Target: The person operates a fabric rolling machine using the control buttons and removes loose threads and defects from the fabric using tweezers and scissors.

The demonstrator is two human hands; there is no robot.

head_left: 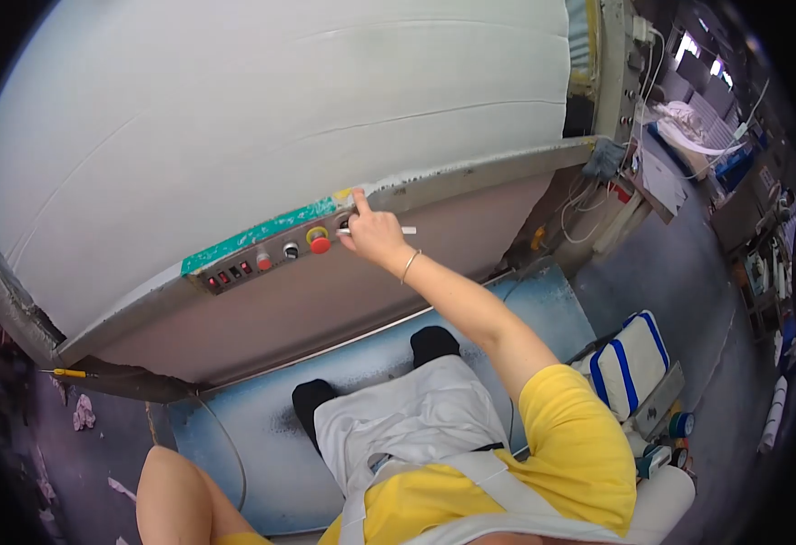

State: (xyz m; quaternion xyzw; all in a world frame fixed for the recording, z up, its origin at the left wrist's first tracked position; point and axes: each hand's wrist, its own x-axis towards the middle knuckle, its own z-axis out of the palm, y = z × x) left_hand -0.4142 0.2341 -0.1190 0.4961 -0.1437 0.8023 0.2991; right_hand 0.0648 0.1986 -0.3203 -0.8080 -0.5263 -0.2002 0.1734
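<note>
My right hand [375, 232] is at the right end of a control panel [280, 242] on the machine's front edge. Its index finger points up and touches the edge near a worn yellow patch, while the other fingers curl around a thin white stick [408, 231]. Just left of the hand sits a red button with a yellow ring [318, 241]. Further left are a black knob [291, 250], another red button [264, 262] and several small switches. White sheet material [307, 100] covers the surface above. Only my left arm shows at the bottom left; the hand is out of sight.
A blue and white board [280, 472] lies beneath my feet. On the right stand a white and blue bag [629, 363], rolls of tape [681, 424] and a white roll [661, 504]. Cables hang at the machine's right corner. Scraps [84, 413] lie on the floor at left.
</note>
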